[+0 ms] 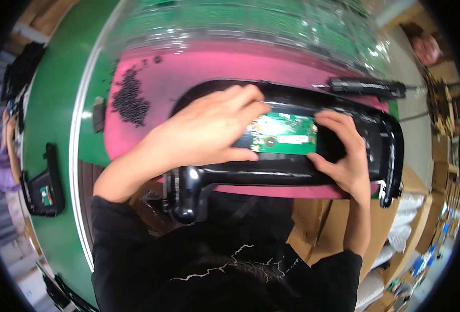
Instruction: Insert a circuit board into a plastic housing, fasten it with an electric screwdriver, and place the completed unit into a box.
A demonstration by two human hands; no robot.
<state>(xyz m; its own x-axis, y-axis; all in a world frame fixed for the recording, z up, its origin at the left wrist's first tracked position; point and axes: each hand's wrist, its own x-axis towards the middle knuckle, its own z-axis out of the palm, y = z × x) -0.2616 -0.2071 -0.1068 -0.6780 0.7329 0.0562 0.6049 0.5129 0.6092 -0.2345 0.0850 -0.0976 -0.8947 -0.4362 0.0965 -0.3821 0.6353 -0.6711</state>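
Observation:
A green circuit board (292, 130) lies flat within a glossy black plastic housing (209, 174), whose curved arms point toward me. My left hand (214, 125) grips the board's left end, thumb along the near edge and fingers at the far corner. At the board's right end, my right hand (344, 151) pinches it between a thumb at the near corner and fingers at the far one. Beneath the housing spreads a pink mat (188, 60). Whether the board touches the housing floor I cannot tell.
Small black screws (130, 99) lie heaped on the mat's left. A black electric screwdriver (367, 87) rests at far right. Clear trays of green boards (240, 23) stand behind. Across the white divider (79, 104), another black housing (45, 182) sits near another person (6, 169).

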